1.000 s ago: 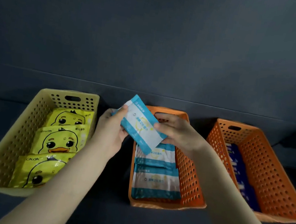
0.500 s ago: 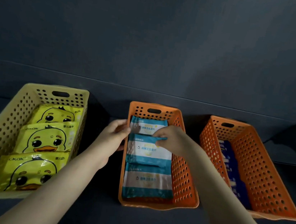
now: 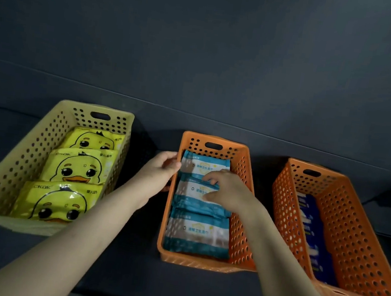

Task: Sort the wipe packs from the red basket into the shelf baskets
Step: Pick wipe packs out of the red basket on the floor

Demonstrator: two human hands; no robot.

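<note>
Basket at left (image 3: 27, 150): yellow; three duck packs (image 3: 80, 167) are laid flat.
Left hand (image 3: 162, 166): set against the rim of the middle orange basket (image 3: 240, 158); any grip cannot be told.
Far teal pack (image 3: 202, 165): laid at that basket's back.
Right hand (image 3: 226, 189): nothing gripped; bent fingertips are rested on the pack's near edge, best pressed flat.
Right basket (image 3: 352, 230): blue packs (image 3: 310, 227) are kept.

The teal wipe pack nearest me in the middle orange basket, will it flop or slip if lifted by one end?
Its wrinkled film wrapper suggests the nearest teal pack would probably sag. The sheen hints it may be slippery. Lying flat, it likely won't roll.
</note>
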